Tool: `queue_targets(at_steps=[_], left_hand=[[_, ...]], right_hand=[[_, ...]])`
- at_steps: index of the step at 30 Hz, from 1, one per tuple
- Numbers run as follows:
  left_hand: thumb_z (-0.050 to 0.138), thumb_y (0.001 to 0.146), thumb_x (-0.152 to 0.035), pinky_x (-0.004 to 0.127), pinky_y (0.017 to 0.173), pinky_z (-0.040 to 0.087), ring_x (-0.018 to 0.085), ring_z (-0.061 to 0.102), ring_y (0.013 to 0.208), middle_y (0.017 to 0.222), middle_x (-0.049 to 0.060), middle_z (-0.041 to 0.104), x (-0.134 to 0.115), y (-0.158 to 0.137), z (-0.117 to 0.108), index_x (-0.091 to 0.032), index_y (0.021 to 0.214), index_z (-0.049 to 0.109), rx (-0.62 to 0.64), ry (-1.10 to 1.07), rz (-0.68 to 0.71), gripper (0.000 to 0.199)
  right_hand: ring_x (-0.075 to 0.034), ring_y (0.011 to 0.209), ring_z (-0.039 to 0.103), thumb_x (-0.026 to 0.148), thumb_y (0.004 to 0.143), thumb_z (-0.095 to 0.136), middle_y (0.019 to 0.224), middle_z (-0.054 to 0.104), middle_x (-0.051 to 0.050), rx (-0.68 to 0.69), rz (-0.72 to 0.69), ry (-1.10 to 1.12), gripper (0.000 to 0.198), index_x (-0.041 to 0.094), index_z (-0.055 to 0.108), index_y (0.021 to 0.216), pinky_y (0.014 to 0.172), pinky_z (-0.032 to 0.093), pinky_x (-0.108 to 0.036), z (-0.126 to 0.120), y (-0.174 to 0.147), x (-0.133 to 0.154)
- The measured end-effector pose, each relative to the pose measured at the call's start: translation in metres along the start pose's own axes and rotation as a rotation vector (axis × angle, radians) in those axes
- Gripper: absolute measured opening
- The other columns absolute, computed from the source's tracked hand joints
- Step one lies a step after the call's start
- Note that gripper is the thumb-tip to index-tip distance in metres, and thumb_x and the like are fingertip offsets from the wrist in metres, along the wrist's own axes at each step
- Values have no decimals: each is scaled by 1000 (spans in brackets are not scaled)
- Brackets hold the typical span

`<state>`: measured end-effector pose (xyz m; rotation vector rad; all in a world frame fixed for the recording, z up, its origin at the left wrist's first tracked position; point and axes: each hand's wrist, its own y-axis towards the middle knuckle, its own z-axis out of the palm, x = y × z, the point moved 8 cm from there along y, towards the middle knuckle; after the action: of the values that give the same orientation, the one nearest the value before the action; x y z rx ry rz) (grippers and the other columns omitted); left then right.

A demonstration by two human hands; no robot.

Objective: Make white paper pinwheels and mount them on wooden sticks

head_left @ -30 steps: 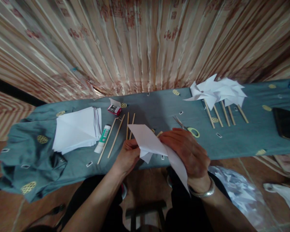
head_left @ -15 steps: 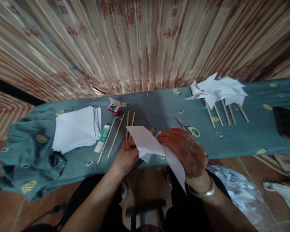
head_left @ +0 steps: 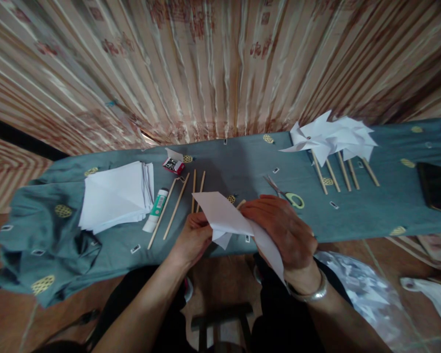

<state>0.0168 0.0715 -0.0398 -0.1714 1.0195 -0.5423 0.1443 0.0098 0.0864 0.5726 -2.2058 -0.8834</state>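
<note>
Sheets: stacked loose; left forearm brushing them could skew the stack.
Glue: round, near the sticks; a nudge could roll it.
Box: lid up, metal bits inside; a knock could spill them.
Left hand: fingers pinching the paper's left side; squeezing harder could crease it.
Paper: folded, between both hands; uneven pull could tear it.
Right hand: fingers curled against the paper, stick tip poking out; exact grip hidden.
Scissors: just beyond right knuckles; a forward reach could bump them.
Front edge: worktop ends below the paper; anything dropped could reach the floor.
Room: cloth behind the paper, box to pinwheels; more between scissors and phone.
</note>
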Motion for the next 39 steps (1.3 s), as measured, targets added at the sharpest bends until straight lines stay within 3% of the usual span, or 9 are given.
queue_targets(at_steps=[9, 11, 15, 19, 29, 39], left_hand=[[89, 47, -24, 23, 65, 50, 13, 62, 62, 63, -2, 70, 4, 0, -15, -18, 67, 74, -77, 47, 38, 26], [88, 52, -28, 24, 64, 50, 14, 64, 65, 63, 1, 70, 5, 1, -15, -17, 67, 75, -26, 106, 46, 22], [82, 61, -28, 23, 60, 47, 16, 64, 65, 65, 3, 70, 9, 4, -17, -14, 72, 77, 5, 218, 37, 18], [82, 57, -22, 20, 49, 40, 11, 55, 53, 61, 2, 68, 14, 5, -20, -14, 68, 76, -46, 198, 22, 15], [87, 45, -25, 22, 53, 45, 11, 55, 52, 54, 1, 67, 11, 5, -15, -13, 55, 72, -106, 85, 34, 22], [84, 47, -20, 21, 54, 43, 10, 55, 52, 51, 1, 65, 17, 4, -17, -13, 52, 70, -134, 93, 23, 16]], right_hand=[[-20, 96, 68, 8, 82, 63, 96, 73, -7, 2, 83, 53, 27, 18, 64, 107, 92, 54, -41, 2, -4, -9], [-20, 90, 69, 13, 83, 64, 93, 74, -5, -19, 245, 116, 20, 20, 66, 101, 86, 57, -38, 6, -7, -22], [-16, 60, 66, 24, 75, 73, 72, 72, -2, -164, 724, 324, 9, 17, 68, 79, 53, 57, -27, 15, -24, -58], [-15, 57, 64, 27, 67, 77, 68, 72, -4, -208, 936, 518, 16, 14, 69, 71, 47, 55, -26, 30, -34, -75], [-16, 66, 68, 29, 69, 78, 78, 75, -5, -157, 1005, 683, 19, 14, 72, 79, 56, 57, -26, 51, -48, -91], [-18, 69, 68, 33, 66, 80, 82, 76, -7, -124, 1068, 706, 26, 14, 72, 82, 58, 56, -27, 60, -56, -97]])
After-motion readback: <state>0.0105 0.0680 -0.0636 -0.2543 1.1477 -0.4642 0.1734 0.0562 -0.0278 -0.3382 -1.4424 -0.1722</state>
